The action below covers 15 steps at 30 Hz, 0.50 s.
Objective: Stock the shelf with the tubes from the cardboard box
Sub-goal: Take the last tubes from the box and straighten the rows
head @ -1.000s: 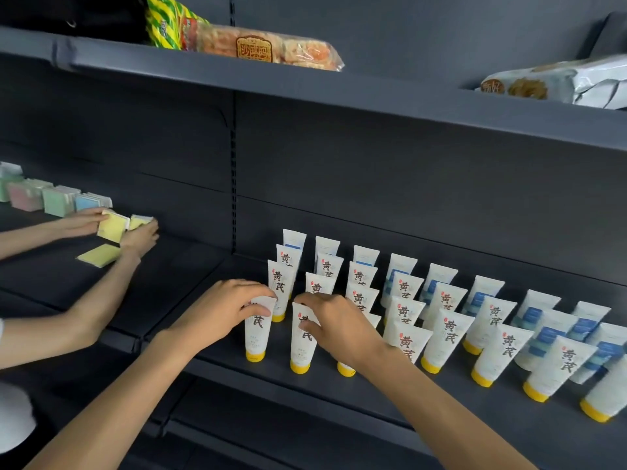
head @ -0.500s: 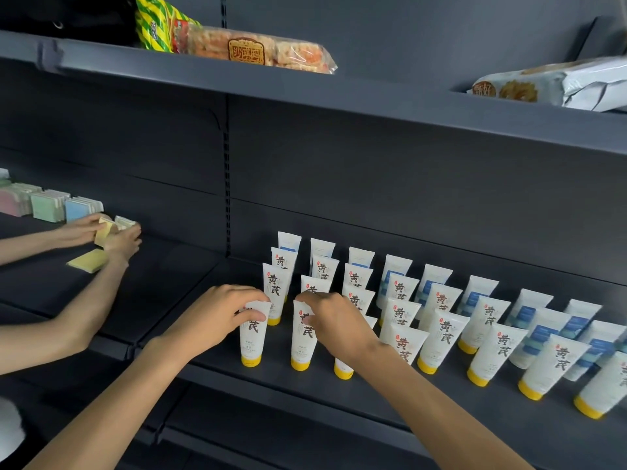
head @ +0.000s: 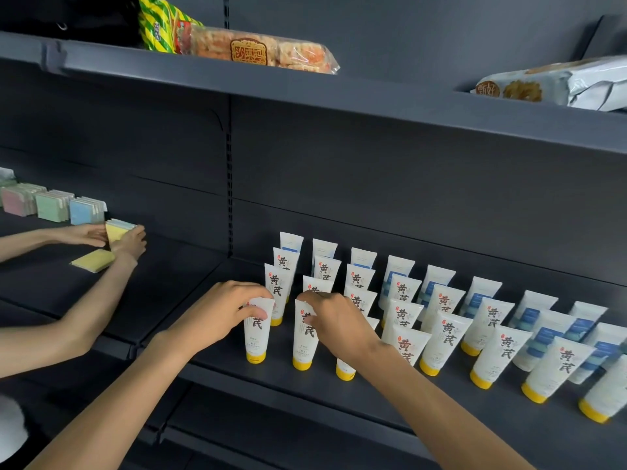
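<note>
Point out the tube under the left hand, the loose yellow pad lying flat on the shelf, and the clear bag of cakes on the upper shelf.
tube under the left hand (head: 255, 340): head view, lower white body.
loose yellow pad (head: 94, 260): head view, top face.
clear bag of cakes (head: 261, 50): head view, middle, by the label.

Both forearms come in bare, no sleeves anywhere up from the fingers. Left hand (head: 220, 310) and right hand (head: 339, 323): no rings, no gloves, no watch or band at either wrist, nails short and plain.
</note>
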Each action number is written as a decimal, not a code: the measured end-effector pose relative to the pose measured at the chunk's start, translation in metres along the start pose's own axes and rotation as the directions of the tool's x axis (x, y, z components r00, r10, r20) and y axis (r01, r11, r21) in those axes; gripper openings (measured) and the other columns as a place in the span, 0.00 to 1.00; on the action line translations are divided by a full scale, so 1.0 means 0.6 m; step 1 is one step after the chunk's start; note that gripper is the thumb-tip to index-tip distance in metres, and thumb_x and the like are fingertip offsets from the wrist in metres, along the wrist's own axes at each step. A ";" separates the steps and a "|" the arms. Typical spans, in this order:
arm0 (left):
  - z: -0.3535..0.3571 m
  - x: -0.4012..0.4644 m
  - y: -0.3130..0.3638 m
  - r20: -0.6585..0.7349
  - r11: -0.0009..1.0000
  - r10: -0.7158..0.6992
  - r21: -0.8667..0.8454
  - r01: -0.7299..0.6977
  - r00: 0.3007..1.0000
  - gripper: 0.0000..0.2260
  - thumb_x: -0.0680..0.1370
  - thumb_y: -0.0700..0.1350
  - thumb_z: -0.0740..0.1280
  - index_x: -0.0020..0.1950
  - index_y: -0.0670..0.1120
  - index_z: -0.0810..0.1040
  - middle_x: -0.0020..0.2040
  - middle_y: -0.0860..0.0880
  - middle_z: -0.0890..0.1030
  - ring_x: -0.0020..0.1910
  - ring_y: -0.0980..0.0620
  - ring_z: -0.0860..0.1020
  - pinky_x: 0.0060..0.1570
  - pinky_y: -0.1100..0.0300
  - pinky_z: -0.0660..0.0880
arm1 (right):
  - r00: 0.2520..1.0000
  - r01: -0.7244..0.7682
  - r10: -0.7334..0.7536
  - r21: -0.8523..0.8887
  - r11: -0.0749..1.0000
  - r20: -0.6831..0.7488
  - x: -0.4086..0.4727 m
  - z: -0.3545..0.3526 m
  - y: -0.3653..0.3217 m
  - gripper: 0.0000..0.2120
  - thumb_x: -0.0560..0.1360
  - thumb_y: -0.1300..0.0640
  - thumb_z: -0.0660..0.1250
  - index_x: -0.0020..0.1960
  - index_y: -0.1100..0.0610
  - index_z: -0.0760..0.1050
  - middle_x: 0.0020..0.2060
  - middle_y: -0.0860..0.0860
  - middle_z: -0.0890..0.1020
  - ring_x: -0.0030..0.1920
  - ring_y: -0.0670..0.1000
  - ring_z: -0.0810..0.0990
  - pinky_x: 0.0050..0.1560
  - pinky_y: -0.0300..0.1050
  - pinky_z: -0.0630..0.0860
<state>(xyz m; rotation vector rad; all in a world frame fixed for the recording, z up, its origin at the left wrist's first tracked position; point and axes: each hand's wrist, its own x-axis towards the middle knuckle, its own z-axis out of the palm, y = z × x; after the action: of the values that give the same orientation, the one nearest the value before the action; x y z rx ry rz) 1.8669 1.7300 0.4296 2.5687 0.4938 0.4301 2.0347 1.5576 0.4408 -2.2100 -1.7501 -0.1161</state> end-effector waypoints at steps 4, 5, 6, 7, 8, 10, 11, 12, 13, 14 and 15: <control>-0.003 0.018 0.004 -0.008 1.000 0.017 0.022 -0.017 1.000 0.08 0.79 0.46 0.69 0.57 0.56 0.80 0.53 0.66 0.80 0.54 0.63 0.78 0.52 0.59 0.77 | 1.000 0.001 -0.001 0.000 1.000 -0.002 -0.001 0.000 0.000 0.18 0.79 0.61 0.65 0.68 0.54 0.70 0.53 0.58 0.82 0.49 0.61 0.80 0.49 0.56 0.79; -0.003 0.022 0.003 -0.004 1.000 0.019 0.025 -0.019 1.000 0.08 0.79 0.47 0.69 0.57 0.57 0.80 0.55 0.65 0.80 0.55 0.63 0.78 0.52 0.59 0.77 | 1.000 0.002 -0.002 -0.003 1.000 -0.002 -0.001 0.001 0.000 0.18 0.79 0.61 0.65 0.68 0.55 0.70 0.53 0.58 0.82 0.49 0.61 0.80 0.49 0.56 0.79; -0.002 0.025 0.002 0.003 0.999 0.018 0.026 -0.018 1.000 0.08 0.79 0.47 0.69 0.57 0.57 0.80 0.56 0.64 0.80 0.55 0.63 0.78 0.53 0.59 0.77 | 1.000 0.002 -0.002 -0.006 1.000 -0.003 -0.001 0.001 0.001 0.18 0.79 0.61 0.65 0.68 0.55 0.70 0.52 0.58 0.82 0.49 0.61 0.80 0.48 0.55 0.79; 0.000 0.027 0.001 0.010 0.999 0.020 0.027 -0.020 1.000 0.08 0.79 0.47 0.69 0.57 0.57 0.80 0.56 0.64 0.80 0.55 0.63 0.78 0.53 0.58 0.77 | 1.000 0.003 -0.003 -0.007 1.000 -0.007 -0.002 0.001 0.002 0.18 0.79 0.61 0.65 0.68 0.54 0.70 0.52 0.58 0.82 0.49 0.61 0.80 0.49 0.55 0.79; 0.003 0.028 0.000 0.020 0.999 0.020 0.028 -0.021 1.000 0.08 0.79 0.47 0.69 0.56 0.57 0.80 0.56 0.64 0.80 0.54 0.64 0.78 0.53 0.58 0.77 | 1.000 0.004 -0.005 -0.008 1.000 -0.011 -0.003 0.001 0.003 0.18 0.78 0.61 0.65 0.68 0.54 0.70 0.53 0.58 0.82 0.49 0.62 0.80 0.48 0.55 0.79; 0.008 0.027 -0.002 0.032 1.000 0.012 0.027 -0.013 0.999 0.08 0.79 0.47 0.69 0.56 0.58 0.80 0.56 0.64 0.80 0.54 0.64 0.78 0.52 0.59 0.77 | 1.000 0.005 -0.006 -0.009 1.000 -0.014 -0.004 0.002 0.004 0.19 0.78 0.61 0.65 0.68 0.54 0.70 0.52 0.57 0.82 0.49 0.62 0.80 0.48 0.55 0.79; 0.009 0.026 -0.003 0.029 1.000 0.009 0.023 -0.010 1.000 0.08 0.79 0.47 0.69 0.56 0.58 0.80 0.57 0.64 0.80 0.54 0.64 0.78 0.52 0.59 0.77 | 1.000 0.005 -0.005 -0.009 1.000 -0.014 -0.005 0.002 0.005 0.19 0.78 0.61 0.65 0.68 0.54 0.70 0.53 0.57 0.82 0.48 0.62 0.80 0.48 0.55 0.79; 0.010 0.025 -0.004 0.024 1.000 0.007 0.018 -0.007 1.000 0.09 0.79 0.46 0.69 0.57 0.58 0.80 0.57 0.64 0.80 0.54 0.64 0.78 0.52 0.59 0.77 | 1.000 0.006 -0.006 -0.010 1.000 -0.016 -0.005 0.002 0.005 0.18 0.78 0.60 0.65 0.68 0.54 0.70 0.53 0.57 0.82 0.49 0.62 0.81 0.48 0.55 0.79; 0.010 0.024 -0.005 0.023 1.000 0.004 0.010 -0.004 1.000 0.09 0.78 0.46 0.70 0.57 0.58 0.80 0.57 0.64 0.80 0.54 0.64 0.78 0.52 0.59 0.77 | 1.000 0.009 -0.009 -0.012 1.000 -0.018 -0.005 0.003 0.005 0.18 0.78 0.60 0.65 0.68 0.54 0.70 0.53 0.57 0.82 0.49 0.62 0.81 0.48 0.56 0.79; 0.010 0.023 -0.007 0.029 1.000 -0.001 0.006 0.001 1.000 0.10 0.78 0.46 0.70 0.58 0.58 0.80 0.57 0.64 0.80 0.54 0.64 0.78 0.52 0.59 0.77 | 1.000 0.011 -0.012 -0.016 1.000 -0.020 -0.004 0.004 0.005 0.18 0.78 0.60 0.65 0.67 0.54 0.70 0.53 0.57 0.82 0.50 0.62 0.81 0.48 0.56 0.79; 0.009 0.023 -0.008 0.039 1.000 -0.004 0.007 0.004 0.999 0.11 0.78 0.46 0.71 0.59 0.58 0.79 0.57 0.64 0.80 0.54 0.64 0.78 0.53 0.59 0.77 | 1.000 0.011 -0.012 -0.017 1.000 -0.021 -0.003 0.004 0.005 0.18 0.79 0.60 0.65 0.67 0.54 0.70 0.53 0.57 0.82 0.50 0.61 0.81 0.48 0.56 0.79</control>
<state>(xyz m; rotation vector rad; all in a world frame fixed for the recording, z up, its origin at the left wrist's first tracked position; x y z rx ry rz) 1.8797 1.7376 0.4256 2.5768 0.4873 0.3772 2.0367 1.5559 0.4372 -2.2025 -1.7570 -0.1561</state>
